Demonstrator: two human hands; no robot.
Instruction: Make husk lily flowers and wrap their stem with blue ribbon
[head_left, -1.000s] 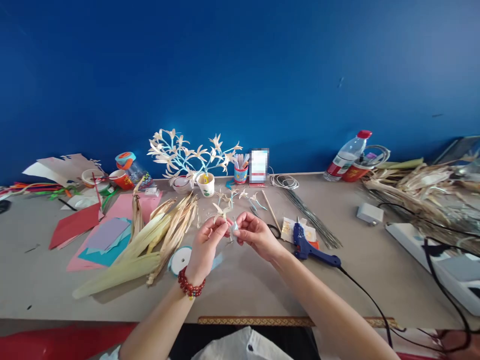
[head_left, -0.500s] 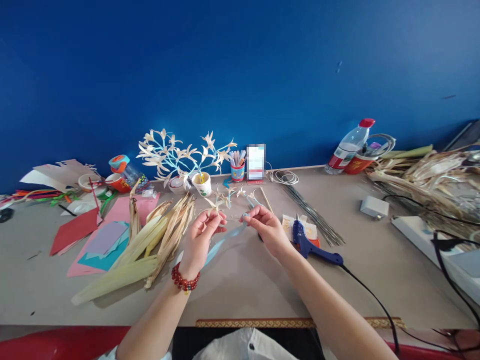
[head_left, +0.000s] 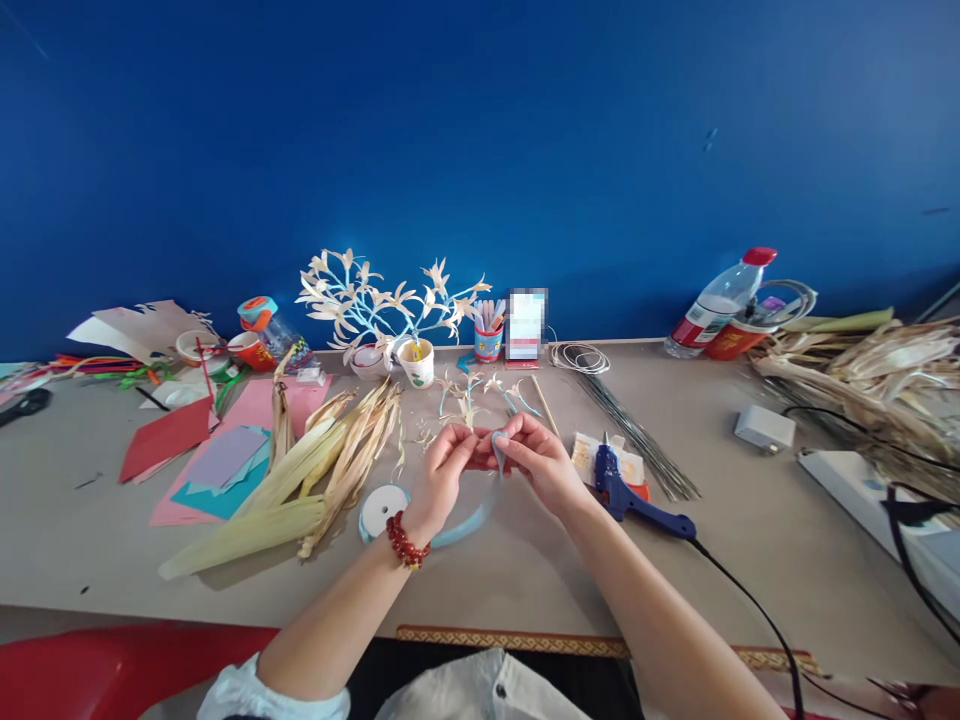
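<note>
My left hand (head_left: pixel 444 475), with a red bead bracelet at the wrist, is closed in a pinch on a small pale husk flower (head_left: pixel 466 412). Its stem is mostly hidden by the fingers. My right hand (head_left: pixel 541 462) pinches the end of a light blue ribbon (head_left: pixel 466 525) against that stem, fingertips close to the left ones. The ribbon loops down and back to its white spool (head_left: pixel 384 510), which lies on the table beside my left wrist. Just beyond the hands lie more small flowers with blue stems (head_left: pixel 517 395).
A white cup (head_left: pixel 417 372) holds tall branches of husk flowers. Corn husks (head_left: pixel 285 490) and coloured paper (head_left: pixel 161 440) lie left. On the right are a blue glue gun (head_left: pixel 626 500) with its cord, a bundle of wires (head_left: pixel 637 435), a tilted bottle (head_left: pixel 716 300) and a power strip (head_left: pixel 862 500).
Both hands have come together, the left moving right with the flower. The ribbon has slackened into a loop and its spool now shows. The view has shifted slightly left.
</note>
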